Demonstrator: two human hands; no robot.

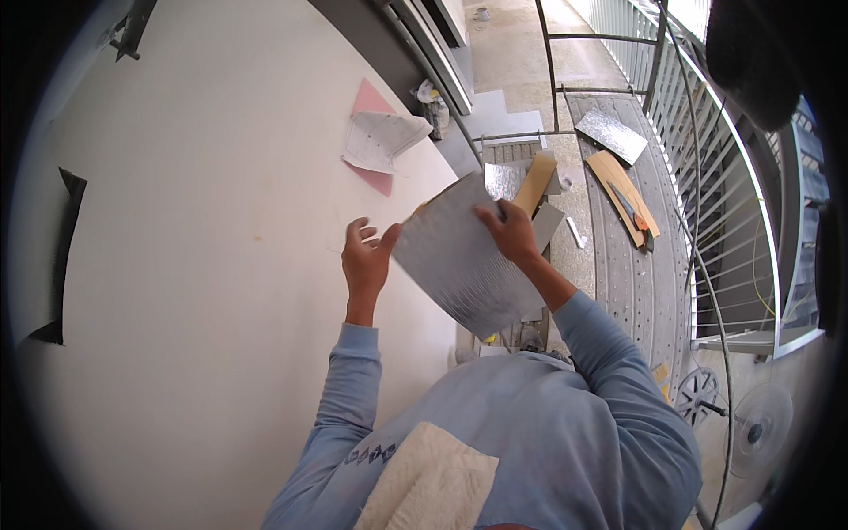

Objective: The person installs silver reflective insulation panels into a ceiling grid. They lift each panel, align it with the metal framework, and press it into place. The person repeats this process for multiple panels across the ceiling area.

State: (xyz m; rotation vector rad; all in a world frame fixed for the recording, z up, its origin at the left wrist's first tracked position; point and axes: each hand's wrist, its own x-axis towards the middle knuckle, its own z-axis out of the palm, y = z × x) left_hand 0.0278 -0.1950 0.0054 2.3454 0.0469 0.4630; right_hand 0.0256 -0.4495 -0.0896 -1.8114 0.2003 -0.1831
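Observation:
A silver-grey sheet with a wrinkled, foil-like face is held tilted in front of my body. My right hand grips its right edge, thumb on the face and fingers behind. Beside the left corner is my left hand, its fingers apart and its thumb close to the edge; whether the thumb touches it I cannot tell. A drawn paper sheet is fixed to the pale wall left of the sheet, over a pink piece.
On the plank platform at right lie a handsaw, a tan board and a shiny foil sheet. Scaffold bars and a white railing border it. A fan stands lower right. Offcuts lie ahead.

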